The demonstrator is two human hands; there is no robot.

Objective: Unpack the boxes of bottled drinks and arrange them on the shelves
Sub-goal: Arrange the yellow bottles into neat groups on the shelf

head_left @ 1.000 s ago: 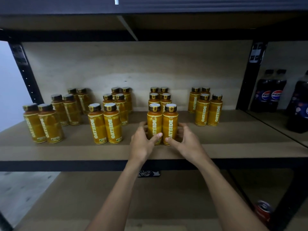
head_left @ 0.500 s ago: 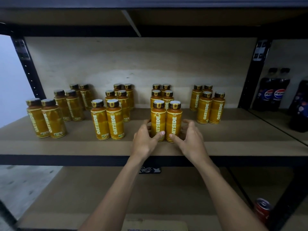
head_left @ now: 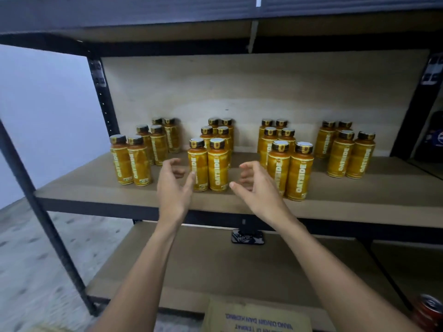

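The left hand [head_left: 173, 191] and the right hand [head_left: 258, 191] have fingers [head_left: 169, 165] spread and half curled, holding nothing, at both sides of the front yellow bottles [head_left: 218, 166] on the shelf [head_left: 359, 195]. The cardboard box [head_left: 256, 317] below is cut off.

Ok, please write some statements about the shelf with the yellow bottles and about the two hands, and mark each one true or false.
1. The yellow bottles stand upright in four groups on the middle shelf. True.
2. The left hand and the right hand each grip a bottle. False: both hands are open, with loosely curled fingers, and hold nothing.
3. The rightmost group has six bottles. False: only four show there.
4. A red can shows at the lower right. True.
5. The cardboard box sits on the same shelf as the bottles. False: it is far below that shelf, at the bottom edge of the view.
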